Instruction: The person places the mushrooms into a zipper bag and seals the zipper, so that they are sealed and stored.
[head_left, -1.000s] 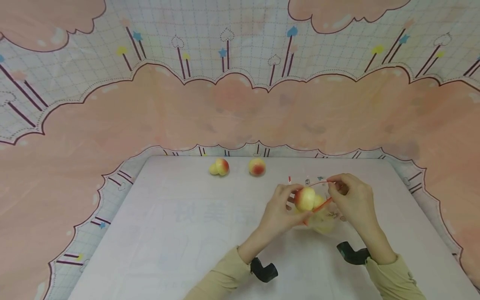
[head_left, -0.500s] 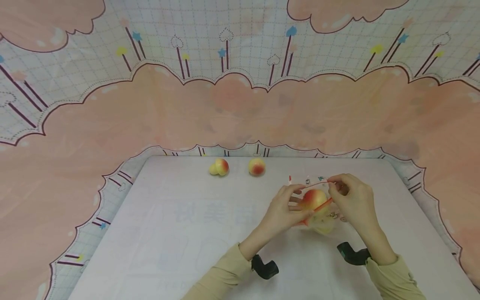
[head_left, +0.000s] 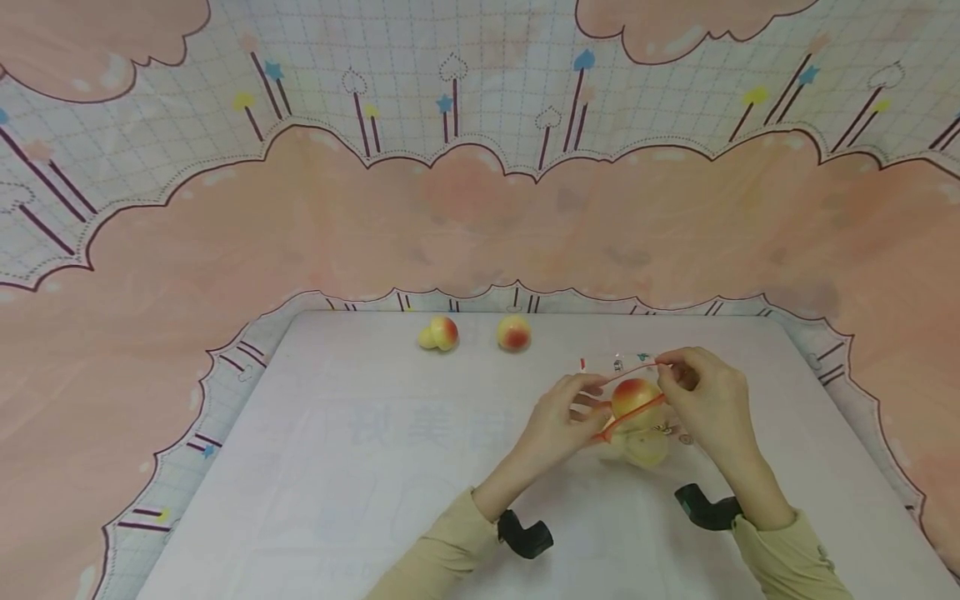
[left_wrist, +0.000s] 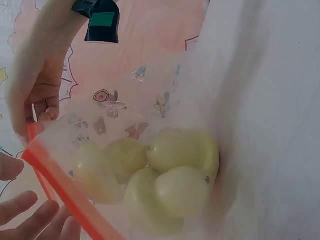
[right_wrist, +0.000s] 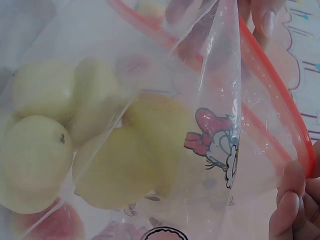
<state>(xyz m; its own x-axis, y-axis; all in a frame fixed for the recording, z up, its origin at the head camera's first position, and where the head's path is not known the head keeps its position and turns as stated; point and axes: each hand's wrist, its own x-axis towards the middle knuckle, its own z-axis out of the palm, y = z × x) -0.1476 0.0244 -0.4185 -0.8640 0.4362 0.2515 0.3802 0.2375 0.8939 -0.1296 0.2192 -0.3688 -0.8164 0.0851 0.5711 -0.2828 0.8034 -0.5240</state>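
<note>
My right hand (head_left: pixel 708 404) pinches the orange-red zip rim (right_wrist: pixel 280 95) of a clear zip bag printed with cartoon figures. The mouth of the bag (left_wrist: pixel 107 112) gapes toward my left hand (head_left: pixel 566 412), whose thumb and fingers are spread right at the rim with no fruit between them. Just inside the mouth, a round red-and-yellow fruit (head_left: pixel 633 393) shows in the head view. Several pale yellow-green fruits (left_wrist: pixel 182 192) lie lower in the bag, some with a dark dot at the end. In the right wrist view, fruits (right_wrist: pixel 35 150) show through the film.
Toward the back of the white table (head_left: pixel 337 467) lie a round red-and-yellow fruit (head_left: pixel 513 333) and a two-lobed one (head_left: pixel 438 333). A patterned pink cloth (head_left: pixel 480 225) hangs behind the table. Black camera mounts (head_left: pixel 705 507) sit on both wrists.
The fruit in my left hand has gone over the rim into the bag, and my fingers have let go of it and drawn back left. My right hand has stayed put.
</note>
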